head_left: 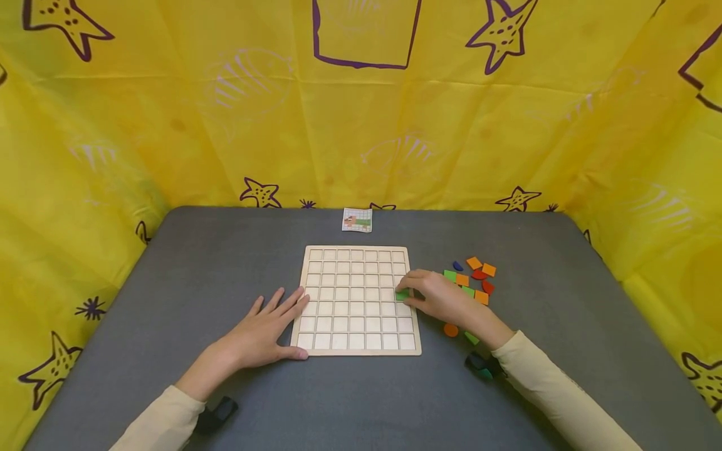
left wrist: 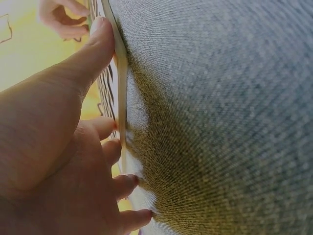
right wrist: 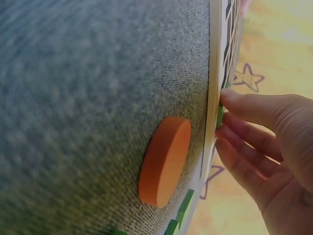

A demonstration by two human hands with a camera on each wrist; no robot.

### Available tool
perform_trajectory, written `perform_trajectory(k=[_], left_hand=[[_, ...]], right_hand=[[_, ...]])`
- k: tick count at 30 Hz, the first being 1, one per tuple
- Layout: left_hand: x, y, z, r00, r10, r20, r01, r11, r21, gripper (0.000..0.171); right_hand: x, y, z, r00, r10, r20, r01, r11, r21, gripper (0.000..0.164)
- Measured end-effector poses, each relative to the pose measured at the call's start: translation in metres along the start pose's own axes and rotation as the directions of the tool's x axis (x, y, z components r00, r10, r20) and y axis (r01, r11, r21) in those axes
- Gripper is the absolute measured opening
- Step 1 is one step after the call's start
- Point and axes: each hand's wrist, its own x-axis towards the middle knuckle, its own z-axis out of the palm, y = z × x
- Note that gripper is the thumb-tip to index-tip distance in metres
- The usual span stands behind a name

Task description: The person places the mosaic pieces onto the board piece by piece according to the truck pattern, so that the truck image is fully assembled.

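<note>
A pale wooden grid board point(head_left: 356, 293) lies on the grey table with bare square cells. My left hand point(head_left: 259, 335) rests at its left side with fingers spread. The thumb touches the lower left corner and the fingertips reach the left rim, as the left wrist view also shows. At the board's right edge my right hand point(head_left: 442, 300) pinches a green tile point(head_left: 402, 294) between thumb and fingers. In the right wrist view this green piece point(right wrist: 219, 115) sits low over the board, partly hidden by the fingers.
Right of the board lie several loose pieces: orange squares point(head_left: 489, 269), red pieces point(head_left: 487, 287), green tiles point(head_left: 449, 275), a dark blue piece point(head_left: 457, 265) and an orange disc point(head_left: 450, 330). A small picture card point(head_left: 357, 220) lies behind the board. Yellow patterned cloth point(head_left: 361, 138) surrounds the table.
</note>
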Motion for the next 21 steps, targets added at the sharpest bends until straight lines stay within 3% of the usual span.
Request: perform_trajectory(k=[13,21], left_hand=[[0.001,0.0,0.0,1.0,-0.005,-0.002,0.005,1.0,0.01,0.102],[0.0,0.0,0.001,1.0,0.001,-0.002,-0.001,1.0,0.007,0.102]], right_hand=[[-0.007,0.004,-0.005,0.999,0.022,-0.029,-0.022,1.0,0.002,0.023],[-0.018,0.012,-0.014,0.994,0.084,-0.065,-0.087,0.995,-0.049,0.027]])
